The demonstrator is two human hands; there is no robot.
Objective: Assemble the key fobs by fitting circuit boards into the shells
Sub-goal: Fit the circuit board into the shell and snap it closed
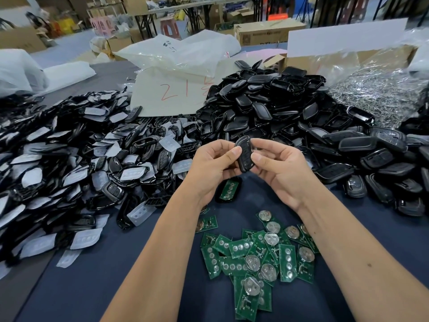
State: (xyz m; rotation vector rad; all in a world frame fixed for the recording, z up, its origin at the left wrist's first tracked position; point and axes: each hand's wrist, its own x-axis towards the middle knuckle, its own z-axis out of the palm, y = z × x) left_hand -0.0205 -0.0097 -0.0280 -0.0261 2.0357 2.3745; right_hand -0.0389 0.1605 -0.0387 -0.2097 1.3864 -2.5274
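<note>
Head view: my left hand and right hand pinch one black key fob; one shell holds one board.

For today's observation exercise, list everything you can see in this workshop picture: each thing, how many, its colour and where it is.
key fob shell: one, black, held in both hands
shell with board: one, black and green, table below hands
circuit boards: loose pile, green, near table
shells with clear pads: heap, black, left
plain shells: heap, black, centre right
metal parts bag: one, silvery, far right
paper marked 21: one, white, behind heaps
left hand: pinches shell
right hand: pinches shell
</note>
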